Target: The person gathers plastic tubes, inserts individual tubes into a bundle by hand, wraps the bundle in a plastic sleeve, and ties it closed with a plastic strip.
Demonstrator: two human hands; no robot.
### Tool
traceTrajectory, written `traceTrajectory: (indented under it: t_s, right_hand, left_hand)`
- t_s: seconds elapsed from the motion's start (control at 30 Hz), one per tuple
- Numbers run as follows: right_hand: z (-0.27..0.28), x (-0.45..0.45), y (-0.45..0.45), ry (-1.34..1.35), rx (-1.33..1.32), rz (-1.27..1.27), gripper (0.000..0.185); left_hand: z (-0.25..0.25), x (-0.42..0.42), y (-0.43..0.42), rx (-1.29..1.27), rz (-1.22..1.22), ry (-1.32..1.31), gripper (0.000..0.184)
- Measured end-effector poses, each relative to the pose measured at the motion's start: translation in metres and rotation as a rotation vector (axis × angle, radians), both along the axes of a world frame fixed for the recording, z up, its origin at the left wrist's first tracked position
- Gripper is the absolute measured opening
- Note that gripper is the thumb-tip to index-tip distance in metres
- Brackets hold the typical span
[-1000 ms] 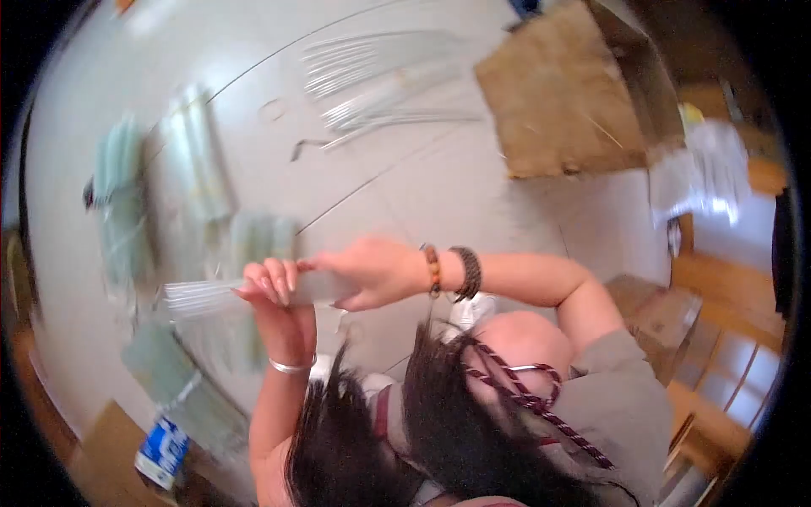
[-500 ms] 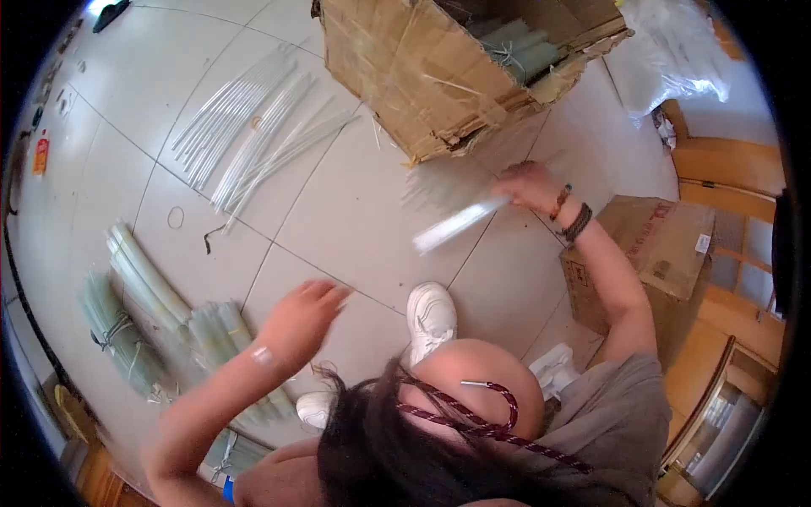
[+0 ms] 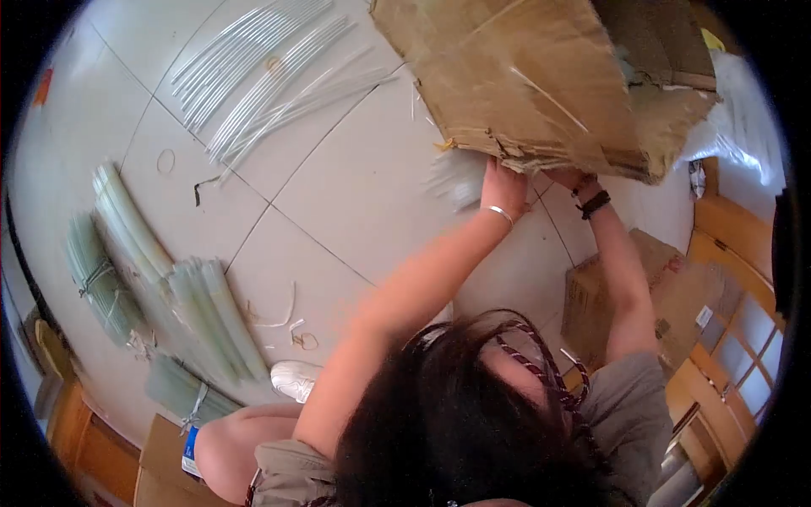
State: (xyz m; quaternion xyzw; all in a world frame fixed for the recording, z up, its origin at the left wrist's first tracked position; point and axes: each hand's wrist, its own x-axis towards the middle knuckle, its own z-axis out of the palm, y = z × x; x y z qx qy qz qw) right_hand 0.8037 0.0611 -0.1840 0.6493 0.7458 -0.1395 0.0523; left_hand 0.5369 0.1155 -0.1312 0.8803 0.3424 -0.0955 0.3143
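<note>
Both my hands reach to the lower edge of a torn brown cardboard box (image 3: 524, 76). My left hand (image 3: 505, 186), with a silver bangle at the wrist, is beside a blurred bunch of clear tubes (image 3: 456, 179); its fingers go out of sight under the box edge. Just right of it is my right hand (image 3: 570, 177), mostly covered by the same edge, with dark bracelets on the wrist. What either hand holds is hidden. Loose clear tubes (image 3: 253, 68) lie spread on the tiled floor left of the box.
Pale green tube bundles (image 3: 215, 321) lie on the floor at the left, one tied bundle (image 3: 101, 279) among them. A closed carton (image 3: 625, 296) stands at the right, near wooden furniture (image 3: 735, 228). Clear plastic wrap (image 3: 735, 110) is behind the box. A white shoe (image 3: 294, 380) shows below.
My left hand has moved from the lower middle up to the box edge. My right hand and the tubes it held have gone partly or wholly out of sight there. The view has shifted.
</note>
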Motion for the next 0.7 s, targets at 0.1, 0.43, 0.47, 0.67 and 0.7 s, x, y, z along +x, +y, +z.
traceTrajectory:
  t_s: [0.1, 0.43, 0.47, 0.67, 0.7]
  right_hand:
    - [-0.024, 0.015, -0.025, -0.150, 0.099, 0.069, 0.055]
    - [0.038, -0.113, -0.087, 1.291, 0.019, -1.830, 0.037]
    - [0.038, -0.111, -0.089, 1.277, -0.012, -1.799, 0.036]
    - [0.032, -0.090, -0.061, 1.240, -0.187, -1.820, 0.028]
    - [0.025, -0.078, -0.070, 0.993, -0.309, -1.558, 0.032]
  left_hand:
    - [-0.015, 0.005, -0.012, 0.049, 0.089, 0.012, 0.102]
    - [-0.053, 0.030, -0.031, 0.069, 0.320, -0.115, 0.064]
    - [-0.051, 0.030, -0.033, 0.064, 0.340, -0.163, 0.061]
    - [-0.039, 0.036, -0.080, 0.022, 0.274, 0.074, 0.052]
    - [-0.042, 0.034, -0.093, 0.100, 0.285, 0.052, 0.051]
